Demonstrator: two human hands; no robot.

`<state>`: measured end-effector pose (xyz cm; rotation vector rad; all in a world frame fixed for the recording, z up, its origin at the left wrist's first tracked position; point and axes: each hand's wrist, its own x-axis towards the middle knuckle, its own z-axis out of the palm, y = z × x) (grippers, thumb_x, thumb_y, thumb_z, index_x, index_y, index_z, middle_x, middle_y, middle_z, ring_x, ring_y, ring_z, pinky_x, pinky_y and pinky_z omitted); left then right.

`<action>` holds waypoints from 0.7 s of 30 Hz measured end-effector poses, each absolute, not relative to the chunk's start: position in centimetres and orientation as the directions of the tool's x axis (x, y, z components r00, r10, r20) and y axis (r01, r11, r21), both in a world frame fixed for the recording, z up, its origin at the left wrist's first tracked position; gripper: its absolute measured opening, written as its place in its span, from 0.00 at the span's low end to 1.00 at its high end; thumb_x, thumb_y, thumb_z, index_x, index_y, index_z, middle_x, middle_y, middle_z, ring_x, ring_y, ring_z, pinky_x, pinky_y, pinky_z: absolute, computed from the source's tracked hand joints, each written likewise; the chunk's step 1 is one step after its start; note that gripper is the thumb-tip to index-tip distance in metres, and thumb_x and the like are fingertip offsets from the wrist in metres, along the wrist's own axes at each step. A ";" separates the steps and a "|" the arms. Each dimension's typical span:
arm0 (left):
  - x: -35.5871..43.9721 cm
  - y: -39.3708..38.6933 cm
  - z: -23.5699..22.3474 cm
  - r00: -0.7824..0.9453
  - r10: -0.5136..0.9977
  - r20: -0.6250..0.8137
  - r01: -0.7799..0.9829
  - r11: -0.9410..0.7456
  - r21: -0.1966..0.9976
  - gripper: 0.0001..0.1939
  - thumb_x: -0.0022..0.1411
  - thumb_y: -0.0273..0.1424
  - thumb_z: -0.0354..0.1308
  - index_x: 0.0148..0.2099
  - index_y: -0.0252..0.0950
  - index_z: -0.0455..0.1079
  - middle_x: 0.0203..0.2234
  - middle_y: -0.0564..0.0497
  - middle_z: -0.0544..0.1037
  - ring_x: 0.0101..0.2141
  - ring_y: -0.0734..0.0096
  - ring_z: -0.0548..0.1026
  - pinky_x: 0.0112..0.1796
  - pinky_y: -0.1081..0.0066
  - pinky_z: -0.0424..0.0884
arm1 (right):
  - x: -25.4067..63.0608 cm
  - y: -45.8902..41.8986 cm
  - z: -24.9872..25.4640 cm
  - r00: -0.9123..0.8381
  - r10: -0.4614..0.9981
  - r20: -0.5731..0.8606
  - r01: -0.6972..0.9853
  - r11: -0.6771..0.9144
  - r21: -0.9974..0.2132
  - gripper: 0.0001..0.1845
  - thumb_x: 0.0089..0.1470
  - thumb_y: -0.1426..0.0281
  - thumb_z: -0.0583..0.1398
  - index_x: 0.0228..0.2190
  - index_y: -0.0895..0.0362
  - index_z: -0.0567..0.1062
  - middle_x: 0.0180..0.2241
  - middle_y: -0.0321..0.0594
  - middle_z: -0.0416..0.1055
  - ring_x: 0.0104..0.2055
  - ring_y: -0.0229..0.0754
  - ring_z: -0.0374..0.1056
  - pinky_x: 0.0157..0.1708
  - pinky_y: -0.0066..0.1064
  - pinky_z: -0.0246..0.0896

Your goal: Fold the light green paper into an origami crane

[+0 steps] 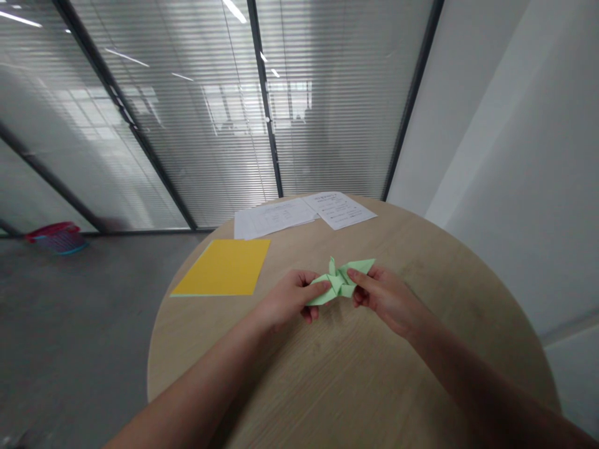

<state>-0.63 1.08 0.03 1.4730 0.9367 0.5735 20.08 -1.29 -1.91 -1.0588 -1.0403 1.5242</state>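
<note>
A light green origami paper piece (336, 282) is held up over the middle of the round table, between both hands. It has pointed wing-like ends to left and right and a narrow strip standing up at its centre. My left hand (298, 293) pinches the left end, thumb on top and fingers curled beneath. Closed on the right part is my right hand (381, 294), its thumb pressed on the folded face. The underside of the paper and some fingertips are hidden.
A stack of yellow paper (222, 268) with a pale green edge lies at the left of the wooden table (449, 324). Printed white sheets (281, 217) rest at the far edge. A red and blue basket (58, 238) stands on the floor by the glass partition (219, 125).
</note>
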 end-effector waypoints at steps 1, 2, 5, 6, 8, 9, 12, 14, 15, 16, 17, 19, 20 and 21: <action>-0.6 1.1 0.0 0.541 0.822 -0.176 0.205 0.075 0.976 0.24 0.58 0.53 0.63 0.30 0.36 0.67 0.16 0.58 0.67 0.17 0.78 0.66 0.19 0.77 0.66 | 20.0 -1.3 -2.0 -0.174 0.976 -0.133 -0.237 -0.172 -0.956 0.26 0.42 0.49 0.72 0.29 0.58 0.74 0.24 0.33 0.66 0.24 0.33 0.59 0.26 0.28 0.58; -0.6 1.0 0.0 0.533 0.828 -0.176 0.194 0.083 0.977 0.24 0.57 0.53 0.63 0.30 0.36 0.67 0.16 0.59 0.67 0.16 0.78 0.66 0.18 0.77 0.66 | 20.0 -1.3 -2.1 -0.198 0.971 -0.135 -0.231 -0.180 -0.956 0.26 0.43 0.49 0.72 0.30 0.58 0.74 0.24 0.33 0.65 0.24 0.32 0.58 0.25 0.28 0.57; -0.5 1.0 0.1 0.527 0.828 -0.192 0.187 0.108 0.977 0.24 0.56 0.52 0.64 0.30 0.35 0.68 0.17 0.58 0.67 0.16 0.79 0.66 0.18 0.78 0.65 | 19.9 -1.2 -2.3 -0.220 0.967 -0.130 -0.198 -0.175 -0.964 0.25 0.45 0.49 0.70 0.30 0.58 0.73 0.23 0.32 0.64 0.22 0.31 0.57 0.23 0.26 0.54; -0.6 1.0 0.1 0.534 0.820 -0.205 0.194 0.118 0.974 0.23 0.56 0.51 0.65 0.30 0.35 0.69 0.17 0.58 0.68 0.16 0.79 0.66 0.17 0.78 0.65 | 19.9 -1.1 -2.4 -0.210 0.970 -0.122 -0.189 -0.163 -0.968 0.25 0.46 0.49 0.70 0.29 0.58 0.73 0.22 0.31 0.63 0.22 0.31 0.56 0.23 0.26 0.53; -0.6 1.1 0.0 0.548 0.802 -0.239 0.215 0.141 0.966 0.21 0.56 0.48 0.66 0.30 0.35 0.70 0.18 0.57 0.70 0.17 0.79 0.67 0.17 0.77 0.64 | 19.9 -1.0 -2.3 -0.182 0.977 -0.113 -0.181 -0.146 -0.972 0.25 0.46 0.49 0.69 0.29 0.58 0.72 0.22 0.31 0.63 0.22 0.31 0.56 0.22 0.27 0.53; -0.6 1.1 0.0 0.551 0.795 -0.254 0.223 0.153 0.963 0.19 0.56 0.47 0.66 0.30 0.34 0.70 0.18 0.56 0.71 0.17 0.78 0.67 0.18 0.77 0.64 | 19.9 -1.0 -2.3 -0.171 0.978 -0.115 -0.182 -0.146 -0.972 0.25 0.46 0.49 0.69 0.28 0.58 0.72 0.21 0.31 0.63 0.22 0.31 0.56 0.23 0.27 0.53; -0.7 1.1 0.0 0.552 0.785 -0.281 0.215 0.192 0.958 0.17 0.57 0.43 0.67 0.30 0.34 0.71 0.20 0.55 0.73 0.17 0.79 0.68 0.18 0.76 0.64 | 19.9 -1.1 -2.0 -0.147 0.979 -0.144 -0.196 -0.171 -0.966 0.25 0.45 0.50 0.69 0.29 0.58 0.72 0.22 0.31 0.63 0.22 0.32 0.57 0.22 0.28 0.53; -0.8 1.1 0.1 0.564 0.774 -0.287 0.195 0.213 0.957 0.17 0.56 0.43 0.67 0.31 0.34 0.72 0.22 0.54 0.75 0.18 0.79 0.68 0.19 0.77 0.64 | 20.0 -1.1 -1.9 -0.145 0.978 -0.151 -0.200 -0.178 -0.963 0.24 0.44 0.50 0.69 0.29 0.58 0.73 0.22 0.32 0.64 0.22 0.32 0.57 0.22 0.28 0.53; -0.8 1.1 0.1 0.571 0.769 -0.288 0.189 0.219 0.957 0.17 0.56 0.43 0.68 0.32 0.34 0.72 0.22 0.54 0.75 0.19 0.79 0.69 0.19 0.77 0.64 | 20.0 -1.1 -1.8 -0.146 0.978 -0.149 -0.201 -0.177 -0.964 0.24 0.44 0.50 0.70 0.29 0.58 0.73 0.22 0.32 0.65 0.22 0.32 0.57 0.22 0.28 0.53; -0.9 1.1 0.1 0.577 0.764 -0.290 0.187 0.222 0.957 0.17 0.55 0.44 0.68 0.32 0.34 0.72 0.22 0.54 0.75 0.19 0.79 0.69 0.19 0.77 0.63 | 20.1 -1.1 -1.8 -0.148 0.978 -0.147 -0.203 -0.176 -0.963 0.24 0.44 0.51 0.70 0.29 0.58 0.73 0.22 0.33 0.65 0.22 0.32 0.57 0.22 0.28 0.53; -0.9 1.1 0.2 0.580 0.760 -0.292 0.188 0.224 0.956 0.18 0.55 0.44 0.68 0.32 0.34 0.72 0.21 0.54 0.74 0.19 0.78 0.69 0.19 0.78 0.63 | 20.1 -1.1 -1.8 -0.148 0.978 -0.146 -0.207 -0.175 -0.963 0.24 0.44 0.51 0.70 0.29 0.58 0.73 0.22 0.33 0.65 0.22 0.32 0.57 0.22 0.28 0.54; -1.0 1.1 0.3 0.582 0.757 -0.299 0.195 0.227 0.954 0.18 0.54 0.44 0.69 0.32 0.34 0.72 0.21 0.54 0.74 0.20 0.78 0.69 0.19 0.78 0.63 | 20.2 -1.1 -1.8 -0.147 0.979 -0.144 -0.218 -0.174 -0.960 0.24 0.43 0.51 0.71 0.29 0.58 0.74 0.23 0.34 0.66 0.22 0.32 0.57 0.22 0.28 0.54; -1.0 1.1 0.3 0.580 0.757 -0.301 0.197 0.228 0.953 0.18 0.54 0.44 0.69 0.32 0.34 0.72 0.21 0.54 0.74 0.20 0.78 0.69 0.19 0.78 0.63 | 20.2 -1.1 -1.8 -0.146 0.979 -0.144 -0.225 -0.175 -0.959 0.24 0.43 0.52 0.71 0.30 0.58 0.74 0.24 0.34 0.67 0.22 0.33 0.58 0.22 0.28 0.55; -1.0 1.1 0.3 0.578 0.759 -0.300 0.196 0.228 0.954 0.18 0.54 0.44 0.69 0.32 0.34 0.72 0.21 0.54 0.74 0.20 0.79 0.69 0.19 0.78 0.63 | 20.2 -1.1 -1.8 -0.142 0.979 -0.143 -0.230 -0.173 -0.958 0.24 0.43 0.52 0.71 0.30 0.58 0.74 0.24 0.35 0.67 0.22 0.33 0.58 0.22 0.28 0.55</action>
